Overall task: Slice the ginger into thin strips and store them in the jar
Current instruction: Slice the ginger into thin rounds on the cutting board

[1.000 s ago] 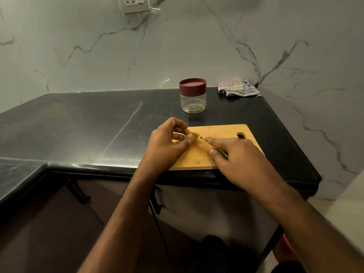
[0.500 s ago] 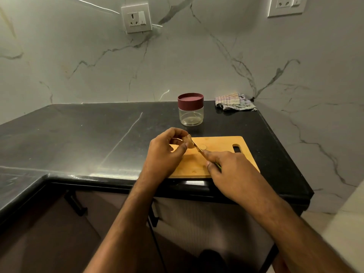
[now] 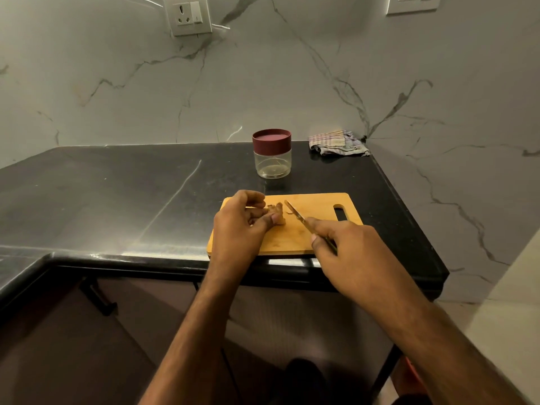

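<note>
A pale piece of ginger [image 3: 277,213] lies on the wooden cutting board [image 3: 317,204] near the counter's front edge. My left hand [image 3: 239,226] pinches the ginger between thumb and fingers from its left side. My right hand [image 3: 347,247] grips a small knife [image 3: 295,213] by its green handle. The blade points up and left, a short gap to the right of the ginger. Behind the board stands a clear jar [image 3: 272,159] with a dark red lid on it.
The black stone countertop [image 3: 117,194] stretches left and wraps round a corner. A crumpled striped cloth [image 3: 336,143] lies at the back right corner. Marble walls close the back and right. The counter's right edge drops off just past the board.
The knife blade has drawn away to the right of the ginger, which it was touching before. My head has tilted up, so the counter sits lower in view.
</note>
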